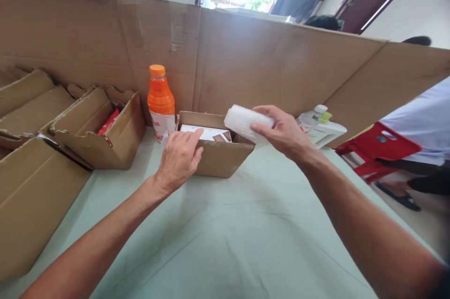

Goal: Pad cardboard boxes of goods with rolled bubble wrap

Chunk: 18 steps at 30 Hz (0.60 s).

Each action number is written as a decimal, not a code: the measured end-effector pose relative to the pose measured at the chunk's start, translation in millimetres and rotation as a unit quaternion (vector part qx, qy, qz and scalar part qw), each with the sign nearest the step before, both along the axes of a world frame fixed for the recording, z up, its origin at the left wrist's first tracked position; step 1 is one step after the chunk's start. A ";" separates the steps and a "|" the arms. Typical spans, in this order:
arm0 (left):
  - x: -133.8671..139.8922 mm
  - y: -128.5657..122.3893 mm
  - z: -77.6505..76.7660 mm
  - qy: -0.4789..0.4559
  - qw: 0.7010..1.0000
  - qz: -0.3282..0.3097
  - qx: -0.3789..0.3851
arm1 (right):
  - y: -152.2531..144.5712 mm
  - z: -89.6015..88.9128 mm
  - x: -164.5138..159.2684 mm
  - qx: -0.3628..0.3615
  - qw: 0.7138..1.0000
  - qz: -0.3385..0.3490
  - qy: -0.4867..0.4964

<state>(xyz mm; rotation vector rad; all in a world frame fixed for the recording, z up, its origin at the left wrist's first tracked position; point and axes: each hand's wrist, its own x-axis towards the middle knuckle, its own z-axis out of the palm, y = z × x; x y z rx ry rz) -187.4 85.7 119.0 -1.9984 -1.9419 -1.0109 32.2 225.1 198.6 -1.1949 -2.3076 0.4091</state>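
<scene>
My right hand (281,131) is closed around a white, slightly translucent roll (242,122), held above the right end of a small open cardboard box (220,160). At the box's left front corner, my left hand (181,156) grips the rim, its thumb outside the front wall and its index finger reaching over the edge. Some of its other fingers are hidden. Inside the box lies a white carton (211,134) with brown printed patches. Just behind my left hand stands an orange bottle (161,97) with an orange cap and a pale label.
More open cardboard boxes (116,149) stand at the left, one with a red packet (108,122) inside. Clear and white bottles (328,132) are at the right. A cardboard wall (246,60) borders the pale green cloth (225,242). Beyond it are a red stool (383,144) and a seated person.
</scene>
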 end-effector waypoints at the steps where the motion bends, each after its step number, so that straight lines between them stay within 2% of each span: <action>1: 0.3 2.4 -4.5 0.010 1.000 0.007 -0.007 | 4.8 3.0 -4.6 0.013 0.998 -0.011 -0.060; 4: 2.5 2.9 -12.1 0.024 1.000 0.019 -0.004 | 7.4 11.3 -19.5 0.036 0.965 -0.038 -0.258; 7: 4.0 1.9 -11.5 0.026 0.999 0.024 -0.008 | 1.5 23.2 -36.2 0.040 0.924 -0.032 -0.380; 11: 4.4 0.9 -7.0 0.031 0.999 0.023 -0.030 | 1.7 42.0 -52.5 0.022 0.892 -0.019 -0.450; 14: 0.1 -2.4 3.3 0.010 0.999 -0.006 -0.048 | 11.1 49.1 -55.2 -0.014 0.884 0.005 -0.466; 16: -6.8 -2.0 16.8 -0.020 0.994 -0.044 -0.100 | 18.5 48.2 -54.5 -0.035 0.883 0.011 -0.468; 18: -15.6 5.3 33.9 -0.053 0.975 -0.086 -0.198 | 24.6 44.5 -54.4 -0.042 0.884 0.012 -0.466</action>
